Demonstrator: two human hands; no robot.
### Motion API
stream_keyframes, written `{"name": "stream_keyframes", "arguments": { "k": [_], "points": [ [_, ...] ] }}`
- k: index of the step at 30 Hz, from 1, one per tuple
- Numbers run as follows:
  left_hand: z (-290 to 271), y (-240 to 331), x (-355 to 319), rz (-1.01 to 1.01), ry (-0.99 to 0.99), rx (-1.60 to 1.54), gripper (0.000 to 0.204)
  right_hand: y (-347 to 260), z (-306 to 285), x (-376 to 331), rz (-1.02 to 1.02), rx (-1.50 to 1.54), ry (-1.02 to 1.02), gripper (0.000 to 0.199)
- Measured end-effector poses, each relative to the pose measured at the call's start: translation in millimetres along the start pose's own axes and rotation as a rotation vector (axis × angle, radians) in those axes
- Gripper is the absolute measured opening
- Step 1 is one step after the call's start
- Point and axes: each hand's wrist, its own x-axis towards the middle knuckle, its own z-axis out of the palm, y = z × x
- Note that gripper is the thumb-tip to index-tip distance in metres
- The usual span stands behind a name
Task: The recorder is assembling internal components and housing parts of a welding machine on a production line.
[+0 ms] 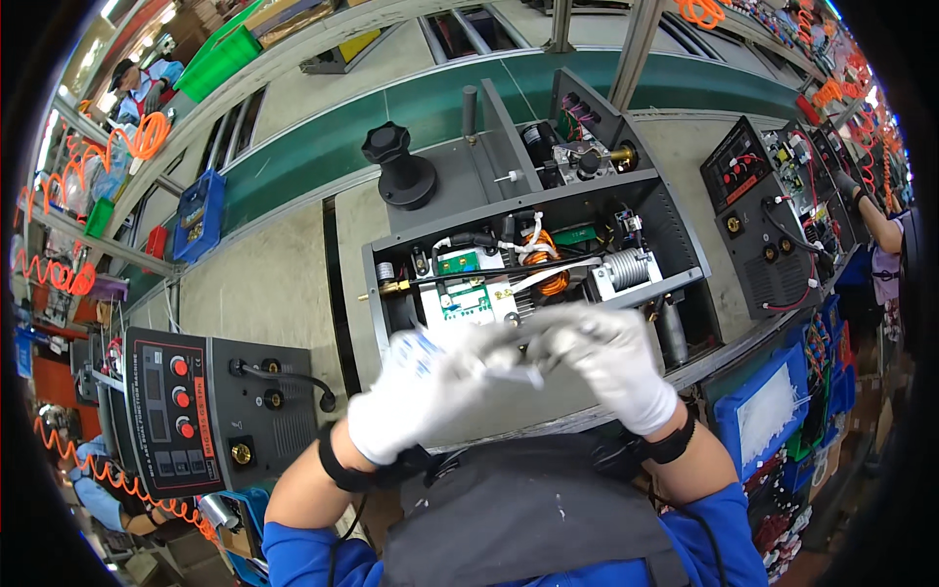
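My left hand (421,389) and my right hand (614,370), both in white gloves, meet in front of an open grey metal machine case (682,223). Their fingers are drawn together and blurred by motion. A small pale thing (518,375) shows between them, its kind unclear. Inside the case, near my left hand, lies a green-and-white circuit board (466,286). An orange copper coil (548,262) sits beside it, and a silver ribbed cylinder (628,270) is farther right. A black cable runs across these parts. The gloves hide some of the case's near edge.
A black knobbed post (399,168) stands behind the case at left. A machine with red knobs (168,411) is at left, another open machine (768,230) at right. A blue tray of white pieces (768,416) is low right. Beyond runs a green belt (430,114). Co-workers are at both sides.
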Motion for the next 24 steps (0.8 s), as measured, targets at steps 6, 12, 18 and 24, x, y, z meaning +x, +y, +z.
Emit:
{"name": "stream_keyframes", "arguments": {
  "k": [6,12,18,24],
  "points": [
    [-27.4,-64.5,51.0,-0.270,0.013,0.625,0.084,-1.7,-10.0,20.0,-0.639,-1.242,-0.043,0.026],
    [-27.7,-91.8,69.9,-0.223,-0.032,0.531,0.048,32.2,-14.2,54.7,-0.628,-1.344,-0.009,0.027],
    [-32.0,-97.5,79.1,-0.301,-0.051,0.392,0.044,40.0,-17.3,73.9,-0.671,-1.262,0.046,0.019],
    [-38.0,-97.0,87.8,-0.486,-0.118,0.262,0.037,41.7,-15.6,78.3,-0.573,-1.149,0.076,0.018]
  ]
}}
